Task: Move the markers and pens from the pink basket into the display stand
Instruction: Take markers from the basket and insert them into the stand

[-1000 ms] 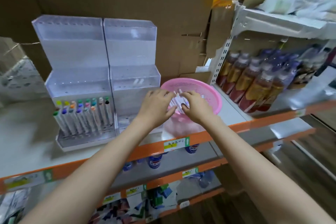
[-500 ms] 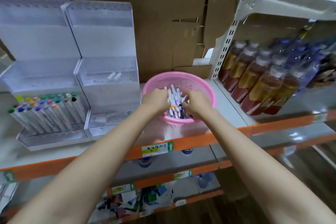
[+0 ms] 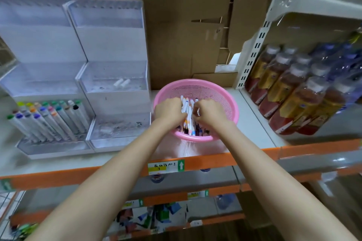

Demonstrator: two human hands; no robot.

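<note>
Head view: gathering pens [image 3: 189, 115] in the pink basket [image 3: 233, 103]

Square the bundle upright and get a firm grip before lifting, so no pens slip back. Both forearms reach forward into the basket, just right of the display stand [image 3: 115, 49]. The left hand [image 3: 170, 110] curls around the pens, and the right hand [image 3: 208, 112] pinches the same bundle.

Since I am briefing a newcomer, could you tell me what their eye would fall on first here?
The round pink plastic basket mid-shelf draws the eye, with the left hand and right hand inside it gripping a bunch of white-barrelled pens. Left of it, a clear tiered acrylic display stand holds colour-capped markers in its lowest left tier; brown drink bottles stand on the right.
</note>
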